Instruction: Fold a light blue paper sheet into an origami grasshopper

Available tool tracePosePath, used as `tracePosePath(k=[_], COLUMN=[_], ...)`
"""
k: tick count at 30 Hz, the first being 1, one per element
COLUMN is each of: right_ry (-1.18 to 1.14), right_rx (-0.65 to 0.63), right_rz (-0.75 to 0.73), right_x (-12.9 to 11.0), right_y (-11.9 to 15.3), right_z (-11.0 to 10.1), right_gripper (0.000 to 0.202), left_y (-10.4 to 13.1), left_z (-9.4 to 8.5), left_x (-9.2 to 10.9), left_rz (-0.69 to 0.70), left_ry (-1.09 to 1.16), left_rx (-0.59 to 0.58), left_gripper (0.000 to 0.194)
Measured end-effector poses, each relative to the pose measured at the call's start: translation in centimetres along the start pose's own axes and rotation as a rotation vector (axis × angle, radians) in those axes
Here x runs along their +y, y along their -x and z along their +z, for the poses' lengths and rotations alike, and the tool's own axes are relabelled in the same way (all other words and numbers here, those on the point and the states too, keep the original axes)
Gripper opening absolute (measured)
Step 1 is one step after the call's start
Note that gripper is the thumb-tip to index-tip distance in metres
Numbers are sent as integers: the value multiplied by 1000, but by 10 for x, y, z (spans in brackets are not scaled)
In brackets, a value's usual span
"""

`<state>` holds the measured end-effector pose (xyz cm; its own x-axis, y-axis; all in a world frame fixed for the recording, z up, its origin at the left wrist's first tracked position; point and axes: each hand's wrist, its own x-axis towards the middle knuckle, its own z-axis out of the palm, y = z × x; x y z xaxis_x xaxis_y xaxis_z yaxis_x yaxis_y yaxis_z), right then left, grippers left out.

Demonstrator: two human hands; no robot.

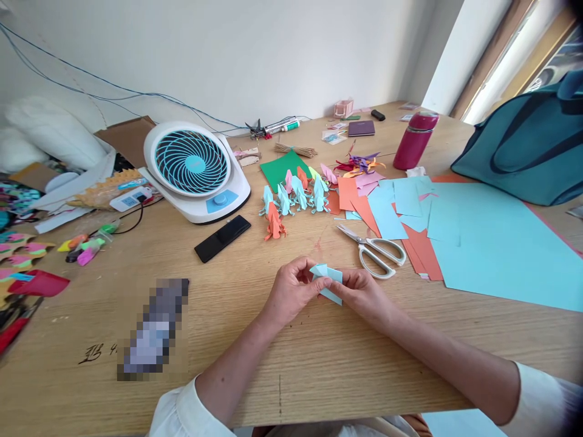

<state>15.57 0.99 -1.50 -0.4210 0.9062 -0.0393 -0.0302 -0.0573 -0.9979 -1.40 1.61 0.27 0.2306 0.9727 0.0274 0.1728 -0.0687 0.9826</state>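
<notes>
Head view: pinching folded blue paper (334, 276), fingers of left hand (291, 291) and right hand (367, 296) clamped on it; scissors (360, 240) near, two o'clock; paper figures (299, 194), eleven.

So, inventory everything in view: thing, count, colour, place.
Folded piece: one, light blue, front centre
Paper figures: several, mixed colours, centre
Scissors: one, white-handled, right
Loose paper: many, blue, orange, pink, right
Sheet: one, green, behind figures
Fan: one, white-blue, left
Slab: one, black, before fan
Bottle: one, magenta, back right
Bag: one, teal, far right
Booklet: one, purple, back
Sticks: one bundle, tan, back
Cables: several, blue, back left
Clutter: uncounted, mixed, far left
Blurred item: one, purplish, front left
Table: one, light brown, beneath
Hands: two, bare, front centre
Sleeves: two, white, front
</notes>
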Motion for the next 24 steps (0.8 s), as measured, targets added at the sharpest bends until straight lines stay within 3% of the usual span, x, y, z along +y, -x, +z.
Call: tracePosePath(k=[4, 10, 13, 18, 24], right_ry=[-1, -42, -37, -49, -71], right_rx=[26, -7, -45, -98, -96], right_rz=[-53, -177, -198, -162, -122], right_x=[0, 1, -1, -4, -2], right_y=[0, 2, 3, 3, 3], right_z=[1, -2, -5, -4, -2], right_gripper=[54, 39, 32, 35, 40], left_y=[2, 12, 15, 15, 13], left_z=[4, 6, 5, 7, 9], left_x=[-2, 12, 16, 16, 15], left_rz=[54, 428, 517, 479, 322], left_ry=[-19, -239, -276, -233, -187], left_rx=[49, 145, 138, 140, 169], left_gripper=[23, 18, 15, 19, 28])
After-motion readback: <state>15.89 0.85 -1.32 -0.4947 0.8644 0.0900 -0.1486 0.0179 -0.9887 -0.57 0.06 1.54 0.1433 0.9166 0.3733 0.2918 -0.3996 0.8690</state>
